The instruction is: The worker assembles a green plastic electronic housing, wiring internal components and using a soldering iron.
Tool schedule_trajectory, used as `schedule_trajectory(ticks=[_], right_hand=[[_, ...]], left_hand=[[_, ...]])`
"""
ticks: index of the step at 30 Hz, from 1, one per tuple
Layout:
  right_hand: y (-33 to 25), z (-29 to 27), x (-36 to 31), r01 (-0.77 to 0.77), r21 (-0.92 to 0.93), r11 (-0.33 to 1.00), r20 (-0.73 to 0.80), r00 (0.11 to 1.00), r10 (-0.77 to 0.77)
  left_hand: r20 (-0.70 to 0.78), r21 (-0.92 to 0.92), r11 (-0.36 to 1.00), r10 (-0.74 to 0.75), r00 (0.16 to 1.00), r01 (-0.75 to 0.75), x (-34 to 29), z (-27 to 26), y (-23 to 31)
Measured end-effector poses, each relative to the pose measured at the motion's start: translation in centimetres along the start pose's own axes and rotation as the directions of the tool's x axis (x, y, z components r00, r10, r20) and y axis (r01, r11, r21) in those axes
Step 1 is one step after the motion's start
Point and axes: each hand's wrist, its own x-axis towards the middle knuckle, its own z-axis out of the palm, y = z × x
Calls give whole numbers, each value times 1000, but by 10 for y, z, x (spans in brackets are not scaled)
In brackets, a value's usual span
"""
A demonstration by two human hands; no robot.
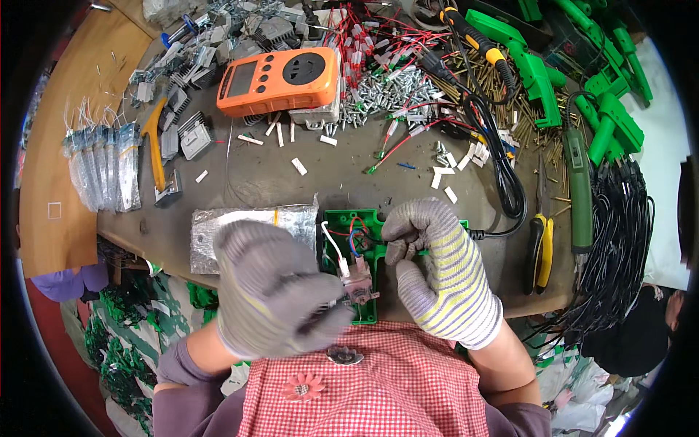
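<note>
In front of me lies a green plastic housing [340, 217] with red, blue and white wires inside. A pinkish switch-like part [358, 282] sits in it at the near end. My left hand [280, 284], in a striped grey glove, hovers at the left side of that part; motion smears its fingers. My right hand [445, 273], gloved likewise, is closed over the right side of the housing, fingers curled; what they hold, if anything, is hidden. A black cord [497, 234] runs in from the right behind this hand. A bubble-wrapped packet [204, 244] lies partly under my left hand.
An orange multimeter [280, 81] lies at the back, by piled screws [393, 95] and red-wired connectors [355, 54]. Yellow-black pliers [540, 251], a green screwdriver [580, 193] and bundled black cords [619, 240] are at right. Green housings [539, 80] fill the far right; metal heat sinks [195, 138] stand left.
</note>
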Motion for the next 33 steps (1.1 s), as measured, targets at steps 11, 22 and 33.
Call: schedule_trajectory(ticks=[11, 22, 33], right_hand=[[-4, 11, 4, 90, -259, 962, -33, 994, -102], [-3, 26, 7, 47, -421, 906, -113, 988, -103], [7, -11, -10, 169, -214, 962, 51, 986, -162]], left_hand=[[151, 433, 852, -390, 908, 294, 11, 23, 43], [80, 312, 924, -256, 963, 220, -5, 27, 35], [96, 282, 936, -245, 965, 210, -8, 26, 34]])
